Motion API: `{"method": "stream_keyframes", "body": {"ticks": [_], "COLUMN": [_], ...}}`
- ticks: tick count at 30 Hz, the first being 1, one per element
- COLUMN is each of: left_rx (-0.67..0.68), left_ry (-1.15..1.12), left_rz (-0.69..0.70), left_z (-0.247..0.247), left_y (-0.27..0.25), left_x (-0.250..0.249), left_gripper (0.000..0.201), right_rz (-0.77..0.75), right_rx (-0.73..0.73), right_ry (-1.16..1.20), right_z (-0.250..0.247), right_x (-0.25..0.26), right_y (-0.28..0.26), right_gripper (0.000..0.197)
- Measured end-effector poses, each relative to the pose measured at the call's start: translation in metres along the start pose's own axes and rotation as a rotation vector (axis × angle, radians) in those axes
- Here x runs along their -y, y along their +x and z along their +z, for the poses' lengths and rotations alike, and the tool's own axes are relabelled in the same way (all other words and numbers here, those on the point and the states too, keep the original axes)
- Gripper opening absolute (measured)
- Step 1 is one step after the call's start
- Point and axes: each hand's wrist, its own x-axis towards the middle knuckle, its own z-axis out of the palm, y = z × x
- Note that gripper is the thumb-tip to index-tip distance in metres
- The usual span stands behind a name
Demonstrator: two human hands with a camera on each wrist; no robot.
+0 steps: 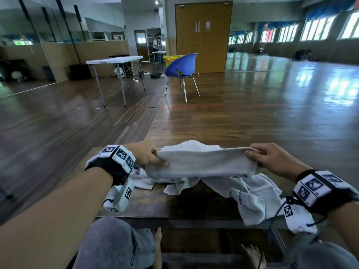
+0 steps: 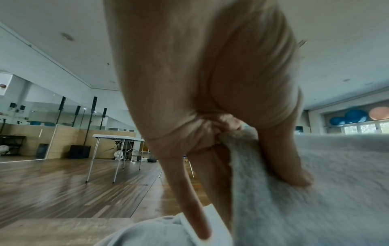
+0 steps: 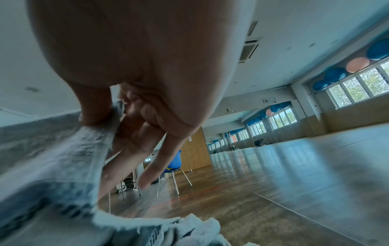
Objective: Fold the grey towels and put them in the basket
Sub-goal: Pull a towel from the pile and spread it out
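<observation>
A light grey towel (image 1: 200,162) hangs stretched between my two hands above a low dark wooden table (image 1: 155,202). My left hand (image 1: 149,155) pinches its left end, thumb on the near side; the left wrist view shows the towel (image 2: 315,191) held between thumb and fingers. My right hand (image 1: 266,157) pinches the right end, and the right wrist view shows the towel's edge (image 3: 63,158) under the thumb. More grey towels (image 1: 250,193) lie crumpled on the table below, one hanging over the near right edge. A yellow basket (image 1: 172,58) stands far off behind a blue chair.
The blue chair (image 1: 182,65) stands on the wooden floor ahead. A white folding table (image 1: 114,60) is at the far left. My knees in grey trousers (image 1: 116,243) sit under the table's near edge. Brown double doors (image 1: 204,35) close the back wall.
</observation>
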Motion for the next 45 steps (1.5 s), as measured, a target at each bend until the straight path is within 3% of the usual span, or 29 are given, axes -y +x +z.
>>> {"method": "stream_keyframes", "body": {"ticks": [2,5,7,10,13,17,20,22,27,32,35,39,42,45], "left_rx": [0.104,0.431,0.515,0.363,0.099,-0.286,-0.487,-0.546,-0.470,-0.499,-0.563,-0.561,-0.429,-0.156], "left_ry": [-0.097,-0.254,-0.259,-0.301,-0.264,-0.287,-0.183,-0.153,-0.183,-0.223,-0.326,-0.405,-0.651,-0.839], "left_rz": [-0.044,-0.078,-0.077,-0.074,-0.050,-0.072,-0.117,-0.146,-0.160,-0.149,-0.157,-0.135,-0.129,-0.060], "left_z": [0.001,0.003,0.003,0.005,0.014,0.033,0.052,0.063,0.084,0.091,0.086,0.080,0.070,0.061], "left_y": [-0.007,-0.017,-0.020,-0.015,0.008,0.055,0.093,0.114,0.146,0.152,0.153,0.143,0.129,0.108], "left_x": [-0.002,-0.003,-0.004,-0.006,0.003,0.020,0.032,0.038,0.060,0.065,0.054,0.049,0.049,0.049], "left_gripper": [0.033,0.022,0.026,0.016,0.028,0.024,0.039,0.051,0.034,0.053,0.058,0.041,0.033,0.012], "right_rz": [0.076,0.146,0.155,0.176,0.189,0.216,0.176,0.170,0.238,0.285,0.296,0.211,0.188,0.251], "right_rx": [0.050,0.164,0.246,0.240,0.037,-0.191,-0.295,-0.332,-0.280,-0.256,-0.234,-0.257,-0.193,0.063], "right_ry": [0.024,0.088,0.112,0.096,0.021,-0.019,-0.190,-0.224,-0.215,-0.205,-0.039,0.056,0.310,0.567], "right_z": [-0.002,-0.004,-0.004,0.006,0.019,0.034,0.048,0.059,0.078,0.085,0.084,0.073,0.063,0.055], "right_x": [0.006,0.016,0.021,0.016,-0.006,-0.041,-0.061,-0.070,-0.094,-0.105,-0.100,-0.084,-0.064,-0.057], "right_y": [-0.006,-0.020,-0.027,-0.028,-0.014,0.020,0.050,0.068,0.090,0.099,0.102,0.094,0.078,0.053], "right_gripper": [0.031,0.028,0.025,0.025,0.030,0.035,0.035,0.031,0.026,0.039,0.038,0.038,0.025,0.031]}}
